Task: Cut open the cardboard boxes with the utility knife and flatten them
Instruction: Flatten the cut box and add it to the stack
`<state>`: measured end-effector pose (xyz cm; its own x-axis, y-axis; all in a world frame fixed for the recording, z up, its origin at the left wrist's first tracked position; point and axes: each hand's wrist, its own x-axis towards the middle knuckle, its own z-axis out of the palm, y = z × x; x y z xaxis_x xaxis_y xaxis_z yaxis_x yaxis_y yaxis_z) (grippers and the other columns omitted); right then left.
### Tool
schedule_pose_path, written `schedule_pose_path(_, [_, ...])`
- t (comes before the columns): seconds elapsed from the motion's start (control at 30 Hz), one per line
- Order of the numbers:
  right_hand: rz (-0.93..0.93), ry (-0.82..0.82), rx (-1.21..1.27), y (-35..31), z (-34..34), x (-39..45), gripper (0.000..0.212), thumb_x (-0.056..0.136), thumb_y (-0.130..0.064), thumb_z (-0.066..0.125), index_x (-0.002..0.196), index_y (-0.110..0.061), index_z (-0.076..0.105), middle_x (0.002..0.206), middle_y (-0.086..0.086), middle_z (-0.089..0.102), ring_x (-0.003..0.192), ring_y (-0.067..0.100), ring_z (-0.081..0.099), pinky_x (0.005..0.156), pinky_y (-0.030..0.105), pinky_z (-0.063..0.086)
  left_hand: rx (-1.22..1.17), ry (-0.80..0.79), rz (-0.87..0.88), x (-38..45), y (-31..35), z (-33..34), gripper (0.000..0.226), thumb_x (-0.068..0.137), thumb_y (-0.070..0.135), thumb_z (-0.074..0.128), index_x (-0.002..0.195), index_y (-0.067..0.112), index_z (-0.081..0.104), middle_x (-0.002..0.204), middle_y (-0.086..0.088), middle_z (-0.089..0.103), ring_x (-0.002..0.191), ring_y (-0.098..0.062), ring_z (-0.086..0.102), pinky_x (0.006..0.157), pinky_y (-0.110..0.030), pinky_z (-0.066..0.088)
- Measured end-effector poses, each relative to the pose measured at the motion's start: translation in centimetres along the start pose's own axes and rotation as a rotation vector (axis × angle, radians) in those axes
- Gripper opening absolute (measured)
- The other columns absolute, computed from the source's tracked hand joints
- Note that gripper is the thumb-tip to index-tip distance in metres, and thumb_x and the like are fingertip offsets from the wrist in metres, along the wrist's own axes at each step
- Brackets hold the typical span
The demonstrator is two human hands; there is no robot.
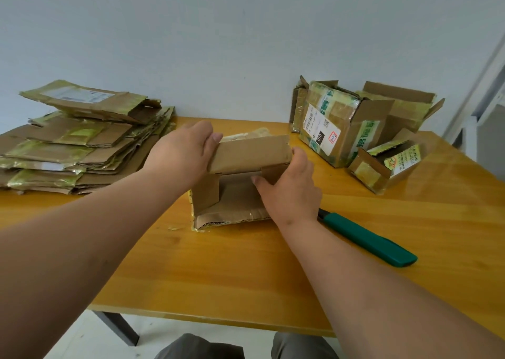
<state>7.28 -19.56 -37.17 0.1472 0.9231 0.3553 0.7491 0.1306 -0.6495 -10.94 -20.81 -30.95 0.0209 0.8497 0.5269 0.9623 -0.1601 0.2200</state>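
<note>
head view: the small cardboard box (235,183) sits near the middle of the worktop (246,271), its near side open and one long flap raised across the top. it looks light and thin-walled, corrugated board that is stiff along the panels but gives readily at the creases, so it should fold by hand. glossy tape remnants on the outside may be slick; bare brown board is the better place to hold, at flap edges and corners. the left hand (181,153) grips the left end of the raised flap, thumb on top and fingers curled behind. the right hand (289,186) holds the right side wall, thumb pressing inside; its other fingers are hidden behind the box. the green utility knife (369,239) lies just right of that wrist, untouched. a pile of flattened boxes (79,142) sits at far left, and uncut boxes (355,132) stand at far right.
</note>
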Motion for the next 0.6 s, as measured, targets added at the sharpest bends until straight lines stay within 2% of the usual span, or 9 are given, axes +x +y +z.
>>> schedule_pose_path(0.07, [-0.023, 0.008, -0.006, 0.0, 0.0, 0.2, 0.077, 0.082, -0.049, 0.073, 0.14, -0.023, 0.031, 0.132, -0.001, 0.049, 0.117, 0.023, 0.055, 0.096, 0.05, 0.049, -0.015, -0.032, 0.021, -0.6, 0.0, -0.1, 0.044, 0.093, 0.061, 0.029, 0.096, 0.02, 0.047, 0.084, 0.004, 0.049, 0.073, -0.017, 0.051, 0.059, -0.033, 0.042])
schedule_pose_path(0.13, [-0.058, -0.012, 0.005, 0.1, -0.3, 0.1, 0.071, 0.082, -0.045, 0.071, 0.138, -0.021, 0.034, 0.127, 0.0, 0.05, 0.111, 0.022, 0.056, 0.091, 0.05, 0.051, 0.039, -0.085, 0.024, -1.1, 0.1, 0.0, 0.049, 0.086, 0.068, 0.042, 0.102, 0.022, 0.042, 0.091, 0.006, 0.046, 0.076, -0.013, 0.048, 0.058, -0.027, 0.039])
schedule_pose_path(0.2, [-0.093, -0.046, 0.045, 0.4, -0.8, -0.2, 0.069, 0.083, -0.04, 0.07, 0.139, -0.019, 0.035, 0.125, 0.0, 0.051, 0.108, 0.021, 0.056, 0.089, 0.049, 0.053, 0.152, -0.104, 0.032, -1.5, 0.2, 0.2, 0.058, 0.077, 0.07, 0.058, 0.106, 0.023, 0.04, 0.098, 0.006, 0.046, 0.085, -0.013, 0.047, 0.065, -0.026, 0.042])
schedule_pose_path(0.33, [-0.085, -0.116, 0.194, 1.1, -1.6, -0.8, 0.058, 0.093, -0.018, 0.058, 0.146, -0.02, 0.034, 0.131, 0.001, 0.054, 0.113, 0.021, 0.056, 0.092, 0.039, 0.053, 0.262, -0.049, -0.041, -2.0, 0.7, 1.0, 0.078, 0.066, 0.077, 0.063, 0.113, 0.021, 0.038, 0.106, 0.003, 0.043, 0.1, -0.017, 0.044, 0.082, -0.034, 0.049])
schedule_pose_path(0.4, [-0.071, -0.127, 0.232, 1.2, -2.1, -1.1, 0.055, 0.097, -0.012, 0.05, 0.149, -0.02, 0.034, 0.136, 0.001, 0.055, 0.117, 0.02, 0.056, 0.092, 0.032, 0.05, 0.216, -0.033, -0.109, -2.0, 1.0, 1.3, 0.079, 0.066, 0.072, 0.069, 0.115, 0.019, 0.036, 0.108, 0.002, 0.041, 0.104, -0.019, 0.043, 0.08, -0.034, 0.049])
schedule_pose_path(0.5, [-0.067, -0.154, 0.248, 1.4, -2.5, -1.4, 0.05, 0.1, -0.012, 0.044, 0.149, -0.019, 0.036, 0.136, 0.001, 0.056, 0.117, 0.022, 0.057, 0.094, 0.037, 0.05, 0.136, -0.031, -0.171, -1.8, 1.0, 1.5, 0.066, 0.074, 0.049, 0.076, 0.116, 0.02, 0.033, 0.112, -0.001, 0.041, 0.103, -0.019, 0.041, 0.074, -0.032, 0.043])
schedule_pose_path(0.6, [-0.055, -0.196, 0.284, 1.9, -2.7, -1.6, 0.044, 0.103, -0.018, 0.043, 0.147, -0.021, 0.04, 0.131, 0.004, 0.06, 0.115, 0.025, 0.059, 0.092, 0.039, 0.05, 0.036, -0.11, -0.206, -1.7, 0.3, 0.9, 0.06, 0.073, 0.039, 0.077, 0.111, 0.022, 0.033, 0.106, 0.001, 0.04, 0.099, -0.018, 0.039, 0.074, -0.032, 0.04])
